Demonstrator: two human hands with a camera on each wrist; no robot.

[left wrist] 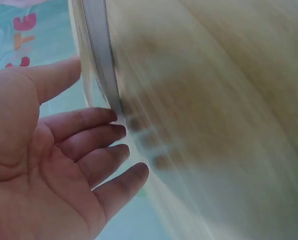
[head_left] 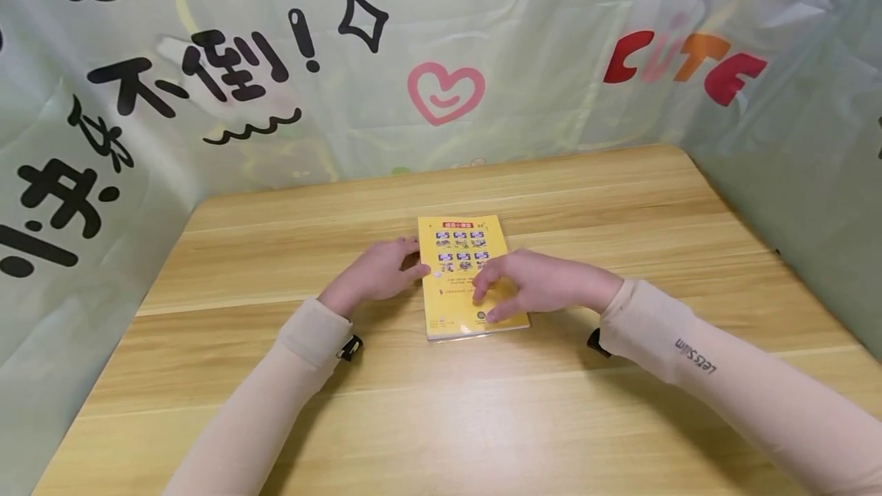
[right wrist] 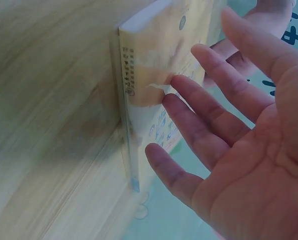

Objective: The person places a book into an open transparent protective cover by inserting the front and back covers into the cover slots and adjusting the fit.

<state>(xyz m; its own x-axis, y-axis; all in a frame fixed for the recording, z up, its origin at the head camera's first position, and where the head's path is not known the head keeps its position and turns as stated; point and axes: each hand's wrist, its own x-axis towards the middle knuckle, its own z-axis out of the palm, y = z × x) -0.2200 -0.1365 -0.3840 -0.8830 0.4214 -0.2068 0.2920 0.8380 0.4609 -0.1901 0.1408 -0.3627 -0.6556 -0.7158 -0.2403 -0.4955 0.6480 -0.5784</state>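
Note:
A thick yellow book [head_left: 451, 308] lies flat on the wooden table, its cover printed with a red title strip and rows of small pictures. At the book's left edge is my left hand [head_left: 382, 270], thumb by the cover and fingers [left wrist: 104, 135] loosely extended near the page edges. Whether those fingertips touch the book I cannot tell. Over the lower right part of the cover is my right hand [head_left: 540, 282], its fingers [right wrist: 196, 107] spread and slightly bent. In the right wrist view the book's spine [right wrist: 131, 120] faces the camera, with nothing gripped by that hand.
The pale wooden table [head_left: 276, 236] stretches around the book on all sides. Behind it hangs a light green cloth [head_left: 537, 44] with black characters, a pink heart [head_left: 475, 86] and coloured letters. Dark straps [head_left: 350, 347] show at both wrists.

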